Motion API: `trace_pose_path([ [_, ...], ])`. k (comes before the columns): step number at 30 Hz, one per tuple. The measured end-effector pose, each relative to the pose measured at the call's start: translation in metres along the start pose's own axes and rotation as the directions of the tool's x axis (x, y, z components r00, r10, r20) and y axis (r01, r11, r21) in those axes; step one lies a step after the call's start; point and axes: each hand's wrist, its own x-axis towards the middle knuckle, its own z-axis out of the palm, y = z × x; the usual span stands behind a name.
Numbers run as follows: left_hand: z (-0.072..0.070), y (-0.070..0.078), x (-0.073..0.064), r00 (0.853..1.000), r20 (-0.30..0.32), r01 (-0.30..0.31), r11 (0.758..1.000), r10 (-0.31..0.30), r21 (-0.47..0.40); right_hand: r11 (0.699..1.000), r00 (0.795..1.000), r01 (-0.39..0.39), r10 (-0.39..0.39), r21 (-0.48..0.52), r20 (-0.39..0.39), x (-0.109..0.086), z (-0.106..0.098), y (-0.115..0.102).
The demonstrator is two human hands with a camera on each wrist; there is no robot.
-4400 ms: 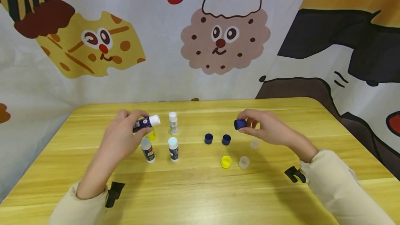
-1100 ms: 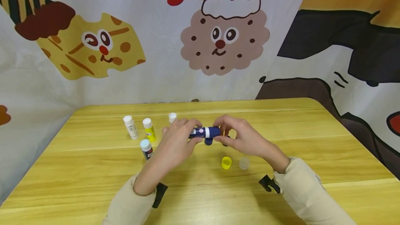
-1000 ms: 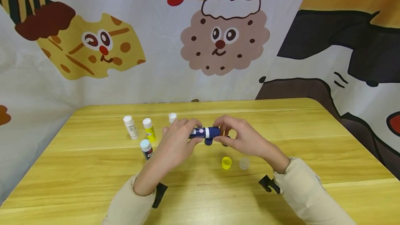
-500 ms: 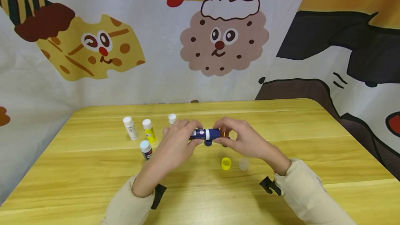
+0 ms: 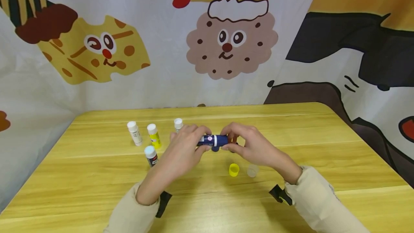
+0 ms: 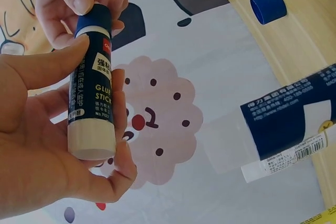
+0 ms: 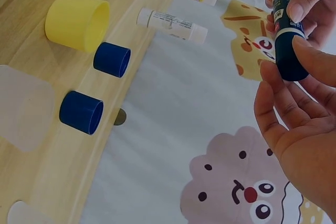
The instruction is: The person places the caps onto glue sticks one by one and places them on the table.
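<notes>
The left sleeve (image 5: 136, 209) at seven o'clock and right sleeve (image 5: 323, 200) at four are puffy cream, black tabs (image 5: 163, 203) beside them.

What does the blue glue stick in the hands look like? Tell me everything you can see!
The blue glue stick is a dark blue tube that looks like plastic, with GLUE STICK in yellowish letters and a small red patch. One end has a whitish base; the other wears a blue cap beside a white ring. It lies sideways above the table. The left hand grips the tube; the right hand pinches the cap.
</notes>
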Motion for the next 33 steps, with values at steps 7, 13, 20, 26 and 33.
trace_pose_path([
  [7, -0.0008, 0.0005, -0.0003, 1.000, 0.007, -0.010, 1.000, 0.010, 0.002, 1.000, 1.000, 0.017, -0.017, -0.016, -0.009, 0.0006, 0.0006, -0.0024],
  [13, -0.0006, 0.0003, -0.0003, 1.000, 0.008, -0.014, 1.000, 0.014, 0.001, 1.000, 1.000, 0.018, -0.018, 0.004, -0.010, 0.0010, 0.0014, -0.0022],
  [20, -0.0004, -0.0001, -0.0008, 1.000, 0.003, -0.022, 1.000, 0.022, -0.015, 1.000, 0.999, 0.021, -0.021, 0.008, -0.026, 0.0009, 0.0023, -0.0017],
  [26, -0.0002, -0.0007, -0.0014, 1.000, 0.005, -0.025, 0.999, 0.025, -0.024, 1.000, 0.999, 0.020, -0.020, 0.008, -0.024, 0.0008, 0.0032, -0.0016],
  [33, -0.0046, -0.0017, -0.0005, 1.000, 0.018, 0.002, 0.998, -0.001, -0.064, 1.000, 1.000, 0.025, -0.024, 0.009, -0.016, 0.0036, -0.0023, -0.0061],
])
